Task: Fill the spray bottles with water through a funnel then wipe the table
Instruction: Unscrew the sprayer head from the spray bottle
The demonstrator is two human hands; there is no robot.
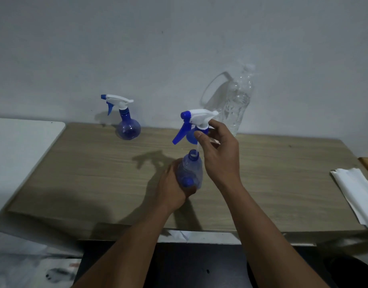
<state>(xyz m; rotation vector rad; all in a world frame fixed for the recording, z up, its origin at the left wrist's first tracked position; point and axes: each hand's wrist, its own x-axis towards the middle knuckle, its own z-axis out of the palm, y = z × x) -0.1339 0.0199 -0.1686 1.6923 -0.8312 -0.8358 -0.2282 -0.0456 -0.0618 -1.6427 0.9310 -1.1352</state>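
We log the open spray bottle (190, 171) near mid surface (85, 173), tilted, neck uncapped; left hand (172, 188) grips its round body, fingers wrapped round it from behind; trigger head (197, 117), white with blue nozzle and lever, is held just above the neck; right hand (218, 150) pinches its collar, fingers (215, 123) curled on it; thin dip tube (197, 148) runs from the head down to the neck opening; we cannot tell what the blue shape behind the head is; second spray bottle (128, 123) stands capped at the back by the wall; clear water bottle (240, 100) stands back right; white folded cloth (355, 192) lies at the right edge.
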